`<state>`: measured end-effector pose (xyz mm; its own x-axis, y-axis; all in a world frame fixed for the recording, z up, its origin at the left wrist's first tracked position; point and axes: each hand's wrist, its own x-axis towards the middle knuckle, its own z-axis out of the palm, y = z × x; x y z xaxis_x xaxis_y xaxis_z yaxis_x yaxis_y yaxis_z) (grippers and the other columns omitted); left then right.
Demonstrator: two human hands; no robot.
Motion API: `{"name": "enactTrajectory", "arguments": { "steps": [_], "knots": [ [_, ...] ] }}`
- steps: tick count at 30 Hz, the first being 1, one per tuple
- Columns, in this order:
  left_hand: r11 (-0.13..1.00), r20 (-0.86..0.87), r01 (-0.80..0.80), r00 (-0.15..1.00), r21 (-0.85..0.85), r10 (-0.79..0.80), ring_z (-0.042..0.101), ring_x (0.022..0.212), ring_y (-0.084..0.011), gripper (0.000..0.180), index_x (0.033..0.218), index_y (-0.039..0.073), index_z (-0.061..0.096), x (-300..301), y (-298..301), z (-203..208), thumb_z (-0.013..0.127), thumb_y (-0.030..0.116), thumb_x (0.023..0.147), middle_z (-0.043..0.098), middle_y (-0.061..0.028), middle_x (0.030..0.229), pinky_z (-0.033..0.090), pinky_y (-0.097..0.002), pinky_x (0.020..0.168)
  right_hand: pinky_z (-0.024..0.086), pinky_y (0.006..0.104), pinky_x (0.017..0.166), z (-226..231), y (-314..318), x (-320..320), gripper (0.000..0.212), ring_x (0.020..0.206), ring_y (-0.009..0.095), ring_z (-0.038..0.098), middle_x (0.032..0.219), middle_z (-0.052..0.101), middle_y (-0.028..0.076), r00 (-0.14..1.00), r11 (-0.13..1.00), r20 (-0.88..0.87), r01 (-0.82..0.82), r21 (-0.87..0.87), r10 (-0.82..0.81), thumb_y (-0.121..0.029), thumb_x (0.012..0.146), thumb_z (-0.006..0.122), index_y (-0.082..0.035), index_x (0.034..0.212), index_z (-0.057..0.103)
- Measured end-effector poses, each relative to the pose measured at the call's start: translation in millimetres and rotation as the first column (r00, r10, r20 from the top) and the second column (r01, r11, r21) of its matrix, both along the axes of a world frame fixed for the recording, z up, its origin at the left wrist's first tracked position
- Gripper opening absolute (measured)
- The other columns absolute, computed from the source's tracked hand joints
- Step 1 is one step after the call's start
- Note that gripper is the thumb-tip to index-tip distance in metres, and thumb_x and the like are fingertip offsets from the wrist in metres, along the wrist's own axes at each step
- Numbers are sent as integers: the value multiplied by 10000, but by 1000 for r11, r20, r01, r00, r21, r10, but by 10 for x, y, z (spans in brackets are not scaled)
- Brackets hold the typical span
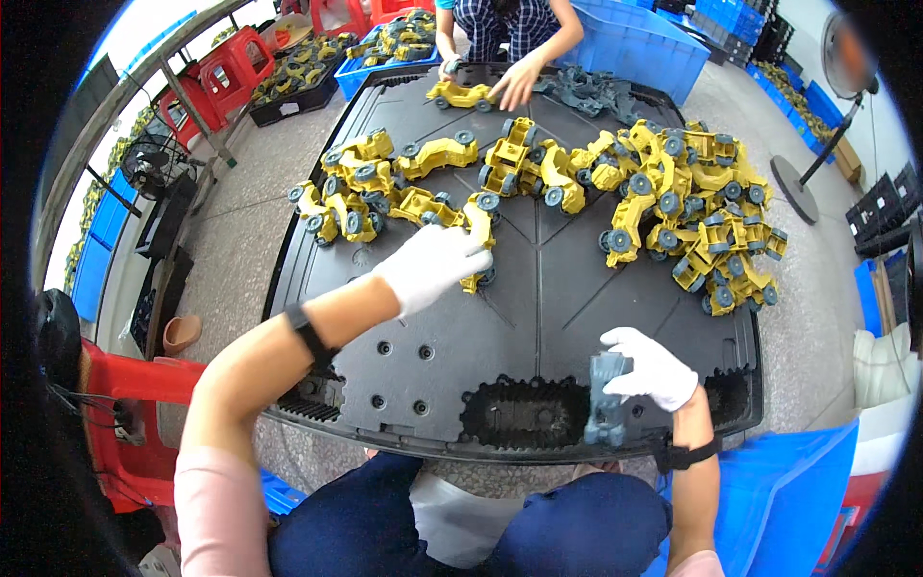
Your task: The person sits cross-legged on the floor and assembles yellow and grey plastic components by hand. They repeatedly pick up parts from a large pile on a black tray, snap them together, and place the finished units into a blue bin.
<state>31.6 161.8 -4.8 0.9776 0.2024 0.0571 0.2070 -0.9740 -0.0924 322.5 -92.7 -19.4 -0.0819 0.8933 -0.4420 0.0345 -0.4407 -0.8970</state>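
Observation:
My white-gloved left hand (433,267) reaches over the middle of the black table (538,317). Its fingers close around a yellow toy car (478,223) with grey wheels, whose middle they cover. Near the table's front edge, my gloved right hand (654,370) holds a dark grey plastic toy part (606,399) between thumb and fingers, long side pointing toward me. Several more yellow toy cars (365,173) lie close to my left hand. A larger heap of them (692,192) covers the right side of the table.
Across the table, a co-worker's hands (519,82) are at a yellow toy car (460,94). Grey parts (591,93) lie beside them. A blue bin (644,43) stands behind, another blue bin (779,500) at my right. A red chair (125,385) is at left, a standing fan (846,58) at right.

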Motion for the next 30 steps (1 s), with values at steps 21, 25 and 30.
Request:
{"name": "enactTrajectory", "arguments": {
  "steps": [21,25,30],
  "knots": [
    [670,-11,-387,871,-634,492,635,1003,-319,326,1073,58,614,546,-414,-497,675,117,759,654,-125,1020,507,-382,868,543,384,754,-727,-275,210,738,853,265,655,1053,635,174,554,864,667,377,334,-499,-170,742,789,-67,1394,460],
    [-81,-123,-93,818,-992,562,654,927,-182,367,1140,64,561,470,-604,-439,695,116,802,662,-78,1008,529,-364,834,512,244,592,-284,-231,-303,675,689,94,610,1092,649,93,738,755,219,544,368,-638,-85,772,786,-48,1375,484],
    [-661,-90,203,920,-723,381,628,944,-199,494,1221,59,525,399,-1038,-324,702,135,766,644,-75,1036,510,-372,861,425,333,1029,82,-174,-832,667,1165,197,560,1254,599,156,788,749,264,338,570,-557,-162,763,819,5,1330,511]
  ]
}}
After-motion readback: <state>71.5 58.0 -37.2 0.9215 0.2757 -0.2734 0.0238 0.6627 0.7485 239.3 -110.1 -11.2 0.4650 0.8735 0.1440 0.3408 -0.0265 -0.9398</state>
